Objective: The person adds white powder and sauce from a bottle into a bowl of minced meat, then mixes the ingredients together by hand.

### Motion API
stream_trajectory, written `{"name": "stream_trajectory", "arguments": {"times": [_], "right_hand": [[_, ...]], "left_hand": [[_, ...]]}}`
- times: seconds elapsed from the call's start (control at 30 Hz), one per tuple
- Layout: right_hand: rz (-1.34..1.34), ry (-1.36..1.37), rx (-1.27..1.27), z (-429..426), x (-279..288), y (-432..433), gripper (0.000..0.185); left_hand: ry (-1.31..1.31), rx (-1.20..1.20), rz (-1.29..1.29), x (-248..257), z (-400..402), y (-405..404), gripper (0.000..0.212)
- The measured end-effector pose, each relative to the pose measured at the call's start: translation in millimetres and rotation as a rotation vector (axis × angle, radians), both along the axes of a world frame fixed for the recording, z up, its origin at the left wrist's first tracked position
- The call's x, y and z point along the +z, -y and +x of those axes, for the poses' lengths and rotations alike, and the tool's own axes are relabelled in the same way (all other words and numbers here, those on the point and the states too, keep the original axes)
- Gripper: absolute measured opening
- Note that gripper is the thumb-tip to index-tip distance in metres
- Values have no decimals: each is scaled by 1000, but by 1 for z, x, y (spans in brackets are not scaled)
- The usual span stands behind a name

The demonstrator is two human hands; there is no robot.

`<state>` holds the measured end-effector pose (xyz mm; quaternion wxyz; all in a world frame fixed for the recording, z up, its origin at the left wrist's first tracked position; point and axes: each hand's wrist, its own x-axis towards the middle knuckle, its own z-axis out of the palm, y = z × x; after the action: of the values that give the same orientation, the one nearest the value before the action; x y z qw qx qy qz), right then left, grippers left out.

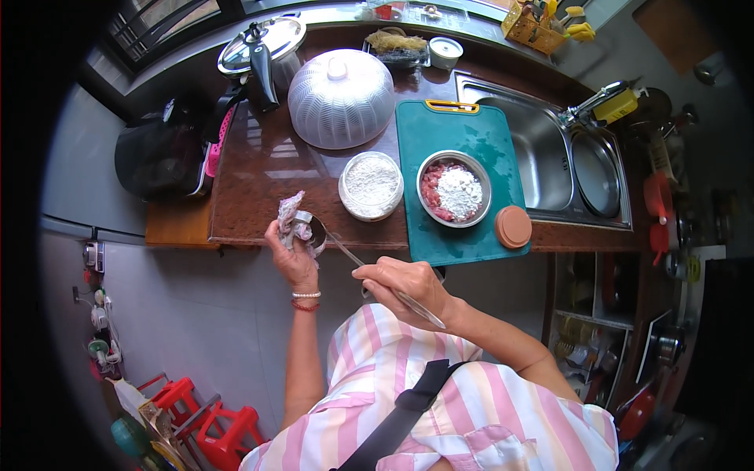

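My left hand (296, 268) holds a crumpled pink-and-white cloth (289, 211) against the bowl end of a metal ladle (318, 231). My right hand (406, 285) grips the ladle's long handle, whose end sticks out below the fingers. Both hands are in front of the counter's edge. Beyond them stands a round clear container (343, 199) of white powder (371, 178). To its right, a stainless steel bowl (455, 224) holds pinkish raw meat (436, 203) with white powder (460, 187) heaped on it. A pinkish-brown round lid (512, 227) lies beside the bowl.
The bowl and lid rest on a green cutting board (453, 129), which overhangs the counter's front edge. A domed food cover (341, 106) and a pressure cooker (283, 62) stand behind. A steel sink (539, 159) is at right. Red plastic stools (227, 433) stand low at left.
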<state>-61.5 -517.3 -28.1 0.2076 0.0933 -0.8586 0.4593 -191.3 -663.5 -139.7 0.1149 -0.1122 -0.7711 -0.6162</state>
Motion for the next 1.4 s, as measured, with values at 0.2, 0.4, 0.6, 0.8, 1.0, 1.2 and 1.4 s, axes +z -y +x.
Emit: {"name": "stream_trajectory", "arguments": {"times": [0.2, 0.4, 0.6, 0.8, 1.0, 1.2, 1.4], "right_hand": [[124, -56, -88, 19, 16, -30, 16], [60, -1, -348, 67, 47, -78, 15], [-223, 191, -790, 96, 11, -126, 17], [19, 182, -827, 102, -22, -142, 12], [260, 83, -735, 96, -30, -148, 12], [379, 36, -682, 94, -37, -155, 14], [411, 19, -666, 93, -47, -158, 15]], "left_hand": [[514, -533, 418, 9, -8, 1, 32], [693, -375, 721, -11, -40, 37, 30], [456, -248, 38, -33, -78, 40, 37], [104, 112, -335, -12, -47, 16, 30], [912, -586, 38, 27, 46, -71, 24], [1019, -551, 202, -17, 73, -151, 49], [1038, -465, 297, -9, 76, -182, 68]]}}
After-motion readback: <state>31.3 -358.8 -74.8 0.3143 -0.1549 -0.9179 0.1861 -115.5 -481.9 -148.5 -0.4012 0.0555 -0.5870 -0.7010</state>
